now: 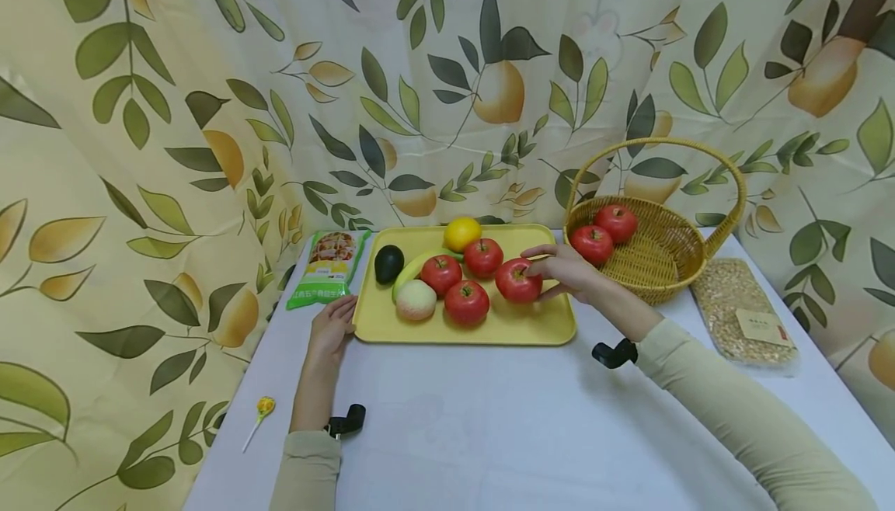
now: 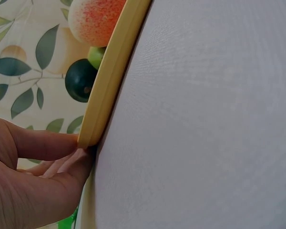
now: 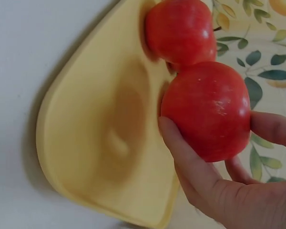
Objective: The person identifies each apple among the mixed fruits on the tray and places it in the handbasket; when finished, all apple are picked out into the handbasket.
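Note:
A yellow tray [image 1: 513,332] lies on the white table. My left hand [image 1: 334,328] pinches its left front corner; in the left wrist view the thumb [image 2: 47,144] is on the rim and the other fingers are below it. My right hand [image 1: 572,270] holds a red apple [image 1: 519,281] at the tray's right side. In the right wrist view, fingers and thumb are around this apple [image 3: 205,112], close to another apple [image 3: 180,31]. Also on the tray are three more red apples, a pale peach [image 1: 416,300], a dark avocado [image 1: 388,264], a banana [image 1: 409,273] and a yellow lemon [image 1: 462,234].
Behind the right hand stands a wicker basket [image 1: 653,282] with a tall handle and two red apples [image 1: 616,224] inside. A bag of grains [image 1: 741,313] lies right of it. On the left are a green food packet [image 1: 329,269] and a lollipop [image 1: 264,408]. Patterned cloth hangs behind.

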Demonstrator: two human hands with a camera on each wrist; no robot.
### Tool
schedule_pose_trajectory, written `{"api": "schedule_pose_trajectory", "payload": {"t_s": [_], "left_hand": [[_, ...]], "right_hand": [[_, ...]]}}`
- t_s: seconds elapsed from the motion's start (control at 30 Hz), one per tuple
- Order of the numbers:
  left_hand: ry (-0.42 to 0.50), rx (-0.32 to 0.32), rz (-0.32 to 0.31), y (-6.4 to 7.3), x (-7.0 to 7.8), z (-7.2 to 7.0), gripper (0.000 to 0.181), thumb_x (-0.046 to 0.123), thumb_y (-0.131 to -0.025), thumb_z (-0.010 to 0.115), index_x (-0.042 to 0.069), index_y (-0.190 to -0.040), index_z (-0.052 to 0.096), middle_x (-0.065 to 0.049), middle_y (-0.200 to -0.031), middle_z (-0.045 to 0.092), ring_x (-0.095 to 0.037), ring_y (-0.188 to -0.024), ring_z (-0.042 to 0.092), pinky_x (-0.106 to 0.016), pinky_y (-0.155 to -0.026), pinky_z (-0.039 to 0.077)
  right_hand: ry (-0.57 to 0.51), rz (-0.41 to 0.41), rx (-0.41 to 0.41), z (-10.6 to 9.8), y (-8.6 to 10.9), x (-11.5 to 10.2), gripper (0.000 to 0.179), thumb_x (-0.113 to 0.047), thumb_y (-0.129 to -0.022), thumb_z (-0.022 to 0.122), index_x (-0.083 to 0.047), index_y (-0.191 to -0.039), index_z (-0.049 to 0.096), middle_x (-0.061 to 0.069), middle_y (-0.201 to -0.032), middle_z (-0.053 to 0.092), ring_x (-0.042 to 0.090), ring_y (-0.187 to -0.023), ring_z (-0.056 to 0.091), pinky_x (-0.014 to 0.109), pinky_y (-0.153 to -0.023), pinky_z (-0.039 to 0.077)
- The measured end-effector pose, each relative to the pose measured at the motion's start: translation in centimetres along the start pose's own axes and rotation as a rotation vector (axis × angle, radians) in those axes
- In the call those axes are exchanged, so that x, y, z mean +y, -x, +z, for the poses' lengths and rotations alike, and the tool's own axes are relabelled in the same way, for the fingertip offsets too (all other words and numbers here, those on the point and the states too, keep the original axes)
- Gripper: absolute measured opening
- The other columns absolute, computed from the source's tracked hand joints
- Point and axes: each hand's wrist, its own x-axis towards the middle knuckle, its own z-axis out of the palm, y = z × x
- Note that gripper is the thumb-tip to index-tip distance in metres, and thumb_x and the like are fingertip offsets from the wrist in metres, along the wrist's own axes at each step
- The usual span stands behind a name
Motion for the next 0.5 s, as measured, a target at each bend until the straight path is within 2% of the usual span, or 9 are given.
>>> {"api": "schedule_pose_trajectory", "payload": {"t_s": [0.27, 0.5], "left_hand": [[0.013, -0.003, 0.011, -0.2, -0.1, -0.1, 0.076, -0.029, -0.086, 0.041, 0.002, -0.155, 0.044, -0.018, -0.159, 0.047, -0.027, -0.148, 0.044, -0.036, -0.122, 0.037], [0.013, -0.002, 0.008, 0.0, 0.1, -0.1, 0.076, -0.029, -0.086, 0.042, 0.001, -0.155, 0.044, -0.018, -0.159, 0.047, -0.027, -0.149, 0.043, -0.036, -0.122, 0.037]], "right_hand": [[-0.017, 0.003, 0.007, -1.3, 0.9, -1.1, 0.061, -0.009, -0.097, 0.063, 0.001, -0.153, 0.042, 0.027, -0.153, 0.042, 0.043, -0.134, 0.047, 0.064, -0.098, 0.054], [-0.024, -0.028, 0.005, -2.7, 1.6, -2.0, 0.063, -0.007, -0.097, 0.064, 0.001, -0.155, 0.039, 0.027, -0.157, 0.036, 0.042, -0.131, 0.045, 0.062, -0.097, 0.055]]}}
